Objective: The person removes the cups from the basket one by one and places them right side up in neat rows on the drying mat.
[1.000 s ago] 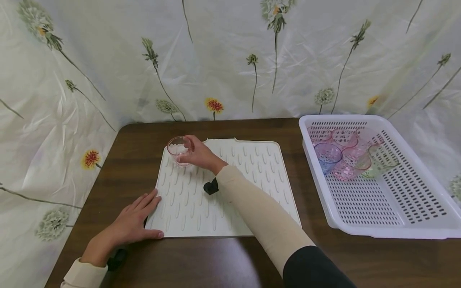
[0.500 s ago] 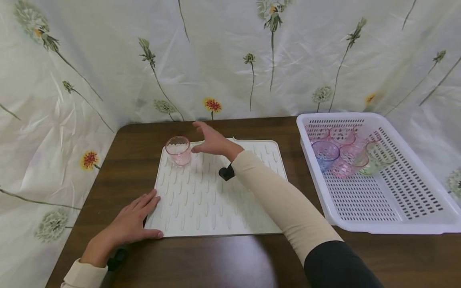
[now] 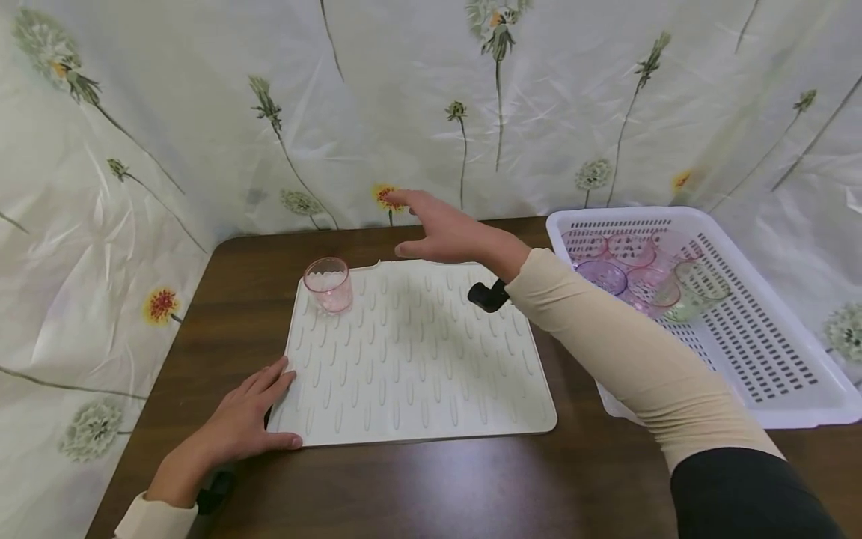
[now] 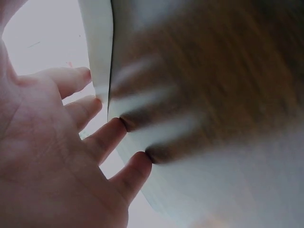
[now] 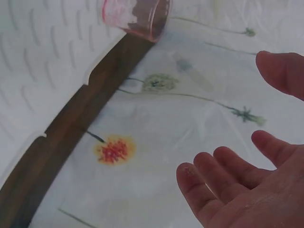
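1. Pink glass (image 3: 328, 286): I found it upright on the upper-left corner of the white mat (image 3: 417, 367), left of centre in the head frame. No hand touched it.
2. My right hand (image 3: 447, 232): it hung in the air at upper centre, apart from the glass, fingers loosely extended, thumb spread, grasping nothing.
3. My left hand (image 3: 242, 419): at lower left, its fingers lay spread and relaxed, touching the mat's left edge; they clenched nothing.
4. White basket (image 3: 795, 417): at right, partly hidden by my right sleeve (image 3: 606, 344), it held a purple glass (image 3: 602, 278), a green glass (image 3: 700, 288) and four more pink ones.
5. Progress, in my judgement: one glass was set down and done with; the six visible in the basket appeared left to handle.
6. Surroundings: the brown table (image 3: 377, 490) lay beneath, with a flowered cloth (image 3: 404, 90) behind.
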The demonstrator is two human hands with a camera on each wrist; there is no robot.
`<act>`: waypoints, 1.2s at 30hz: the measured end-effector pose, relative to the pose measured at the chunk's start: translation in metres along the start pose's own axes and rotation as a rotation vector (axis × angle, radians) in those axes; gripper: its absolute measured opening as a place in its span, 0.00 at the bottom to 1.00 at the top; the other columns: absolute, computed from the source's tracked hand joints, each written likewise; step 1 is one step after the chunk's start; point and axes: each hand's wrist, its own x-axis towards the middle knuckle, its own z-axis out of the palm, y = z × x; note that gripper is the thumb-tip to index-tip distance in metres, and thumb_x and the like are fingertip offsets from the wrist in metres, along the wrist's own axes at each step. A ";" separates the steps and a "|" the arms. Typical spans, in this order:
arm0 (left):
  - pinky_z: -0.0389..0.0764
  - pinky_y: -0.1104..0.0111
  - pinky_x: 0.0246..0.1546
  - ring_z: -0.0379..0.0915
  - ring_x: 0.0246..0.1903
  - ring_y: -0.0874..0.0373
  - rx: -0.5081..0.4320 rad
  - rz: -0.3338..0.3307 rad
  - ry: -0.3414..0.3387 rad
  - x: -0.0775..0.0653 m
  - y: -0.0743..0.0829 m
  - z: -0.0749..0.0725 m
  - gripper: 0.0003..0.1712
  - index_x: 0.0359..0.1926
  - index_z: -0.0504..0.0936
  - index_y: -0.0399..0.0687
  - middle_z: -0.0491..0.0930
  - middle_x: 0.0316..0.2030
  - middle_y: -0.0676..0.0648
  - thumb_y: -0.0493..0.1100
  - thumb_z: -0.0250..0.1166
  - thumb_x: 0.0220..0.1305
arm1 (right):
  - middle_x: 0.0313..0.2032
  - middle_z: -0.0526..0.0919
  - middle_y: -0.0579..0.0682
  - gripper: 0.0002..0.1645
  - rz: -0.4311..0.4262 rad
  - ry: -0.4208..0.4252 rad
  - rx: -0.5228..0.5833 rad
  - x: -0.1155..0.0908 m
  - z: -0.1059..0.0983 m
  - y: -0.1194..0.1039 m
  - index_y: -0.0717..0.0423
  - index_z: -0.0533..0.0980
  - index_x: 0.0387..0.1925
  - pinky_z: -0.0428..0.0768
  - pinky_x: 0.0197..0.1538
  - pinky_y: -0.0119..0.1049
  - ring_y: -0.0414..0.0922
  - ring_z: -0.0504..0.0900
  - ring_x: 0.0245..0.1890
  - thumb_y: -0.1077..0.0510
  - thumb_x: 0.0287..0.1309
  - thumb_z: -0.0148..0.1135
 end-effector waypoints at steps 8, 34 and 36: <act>0.63 0.31 0.61 0.52 0.71 0.30 0.001 -0.003 -0.002 0.000 0.000 0.001 0.61 0.73 0.62 0.41 0.51 0.77 0.35 0.70 0.73 0.47 | 0.78 0.52 0.51 0.48 0.023 -0.014 -0.030 -0.056 -0.030 0.009 0.51 0.48 0.78 0.64 0.73 0.54 0.54 0.57 0.76 0.52 0.65 0.62; 0.61 0.31 0.63 0.51 0.72 0.29 0.000 -0.012 -0.012 -0.001 0.000 0.003 0.61 0.74 0.61 0.42 0.49 0.77 0.36 0.71 0.72 0.47 | 0.74 0.58 0.62 0.47 0.254 0.149 -0.034 -0.179 -0.080 0.097 0.54 0.52 0.76 0.66 0.66 0.67 0.64 0.62 0.72 0.51 0.63 0.65; 0.60 0.31 0.63 0.51 0.72 0.29 -0.002 -0.015 -0.016 -0.001 0.001 0.003 0.61 0.74 0.61 0.43 0.49 0.77 0.36 0.70 0.72 0.47 | 0.74 0.58 0.63 0.47 0.280 0.162 -0.035 -0.187 -0.083 0.105 0.54 0.51 0.76 0.66 0.64 0.69 0.65 0.62 0.71 0.51 0.63 0.65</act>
